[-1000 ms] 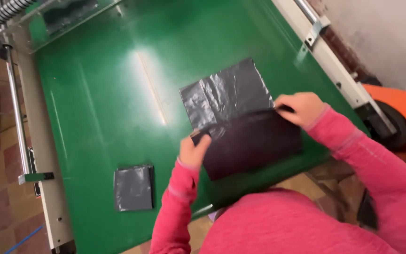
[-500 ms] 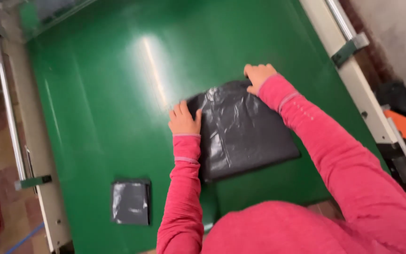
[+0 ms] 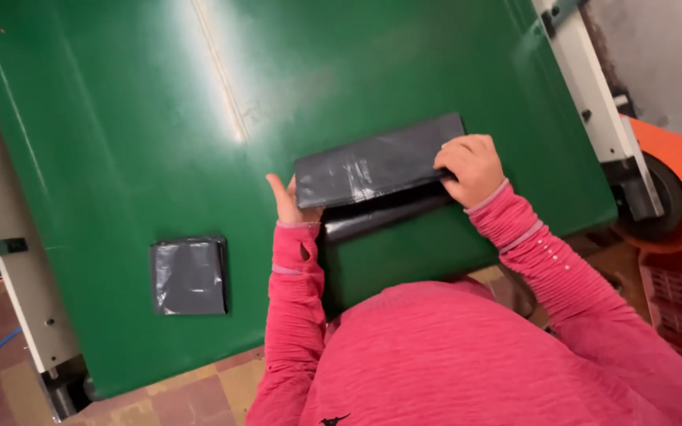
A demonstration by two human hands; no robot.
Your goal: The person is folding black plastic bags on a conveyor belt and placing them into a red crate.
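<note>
On the green desk, near its front edge, the dark plastic bag is now a narrow strip, folded over again from the wider square of half a second ago. The right hand presses it with fingers together; the left hand pinches its left end. A folded stack lies left, unmoved.

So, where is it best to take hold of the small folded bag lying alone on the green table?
Probably the small folded bag at its near edge, coming from the table's near side. It lies flat and square, apart from both hands, so fingers must slide under an edge and pinch the stacked layers.
</note>
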